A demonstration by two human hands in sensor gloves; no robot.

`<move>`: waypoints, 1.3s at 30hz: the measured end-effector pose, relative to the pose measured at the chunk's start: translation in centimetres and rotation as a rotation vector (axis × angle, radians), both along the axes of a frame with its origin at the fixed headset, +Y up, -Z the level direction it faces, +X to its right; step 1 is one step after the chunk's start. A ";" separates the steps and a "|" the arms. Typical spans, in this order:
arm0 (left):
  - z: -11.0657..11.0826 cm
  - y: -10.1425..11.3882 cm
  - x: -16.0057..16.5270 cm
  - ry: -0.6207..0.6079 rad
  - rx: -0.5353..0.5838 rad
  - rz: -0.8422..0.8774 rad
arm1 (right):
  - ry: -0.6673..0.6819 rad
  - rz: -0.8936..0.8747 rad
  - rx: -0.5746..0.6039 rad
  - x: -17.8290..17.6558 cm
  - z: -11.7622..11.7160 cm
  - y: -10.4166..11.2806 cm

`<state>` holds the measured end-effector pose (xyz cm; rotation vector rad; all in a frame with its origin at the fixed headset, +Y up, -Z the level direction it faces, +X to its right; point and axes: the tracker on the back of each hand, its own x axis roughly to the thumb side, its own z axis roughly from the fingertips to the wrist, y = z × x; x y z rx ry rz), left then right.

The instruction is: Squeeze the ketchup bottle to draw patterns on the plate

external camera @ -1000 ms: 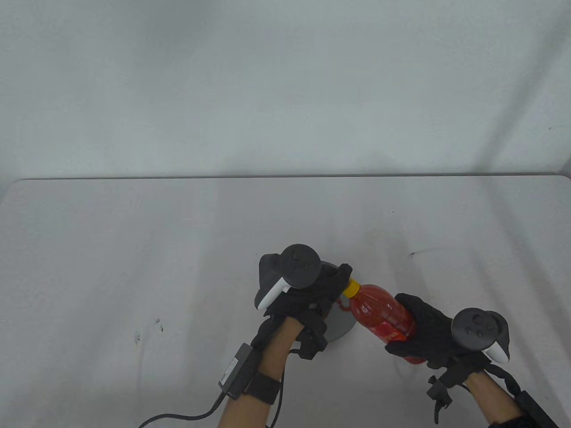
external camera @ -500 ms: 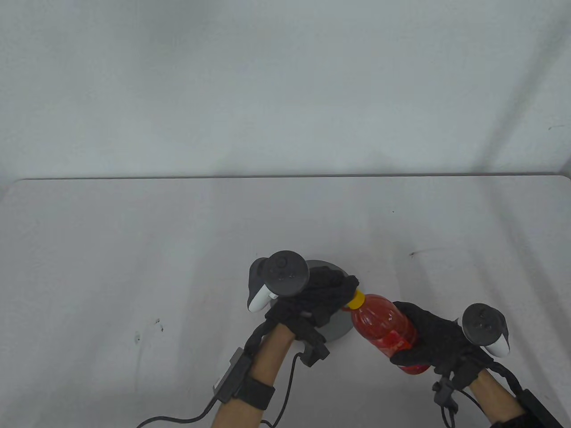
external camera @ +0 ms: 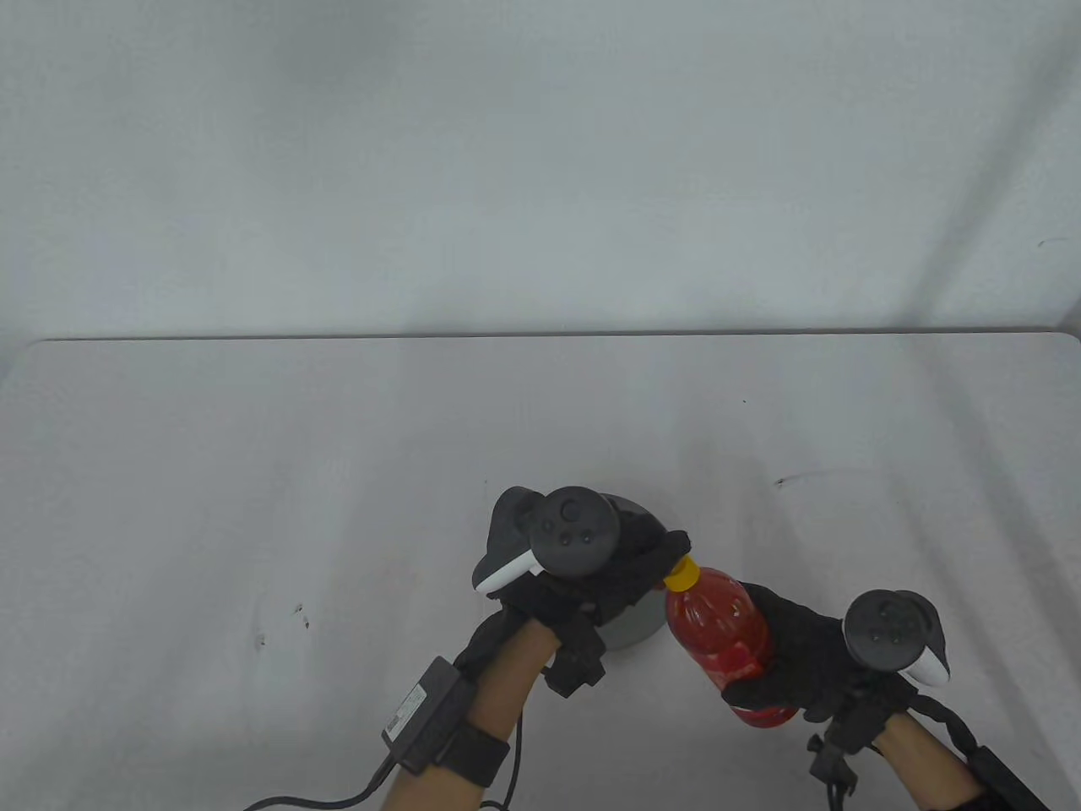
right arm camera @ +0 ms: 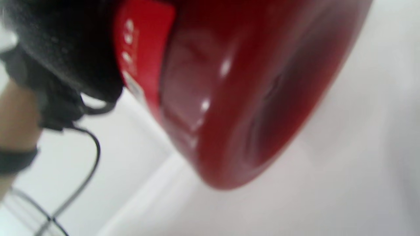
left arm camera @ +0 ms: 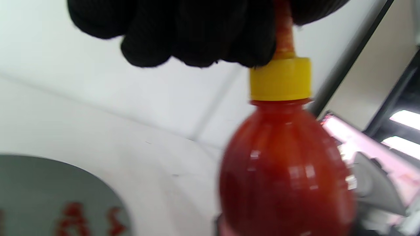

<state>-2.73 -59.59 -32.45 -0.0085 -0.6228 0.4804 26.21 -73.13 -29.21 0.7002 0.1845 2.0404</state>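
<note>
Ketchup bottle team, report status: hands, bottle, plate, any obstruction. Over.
Right hand grips ketchup bottle body. Left hand pinches nozzle above yellow cap. Plate already bears red marks. Left hand covers most of the plate.

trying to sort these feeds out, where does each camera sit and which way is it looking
Table view: above and in front, looking down at the table; shows both forearms, left hand over the plate, right hand gripping the ketchup bottle.
Left wrist view: on the left wrist, looking past its fingertips pinching the bottle's nozzle; plate at lower left.
Right wrist view: on the right wrist, blurred, facing the bottle's base; glove and left forearm show.
All three share the bottle.
</note>
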 end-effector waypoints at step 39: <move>1.5 -12.9 -15.1 0.416 -0.213 -0.422 | -0.733 0.089 0.112 9.9 -8.2 3.4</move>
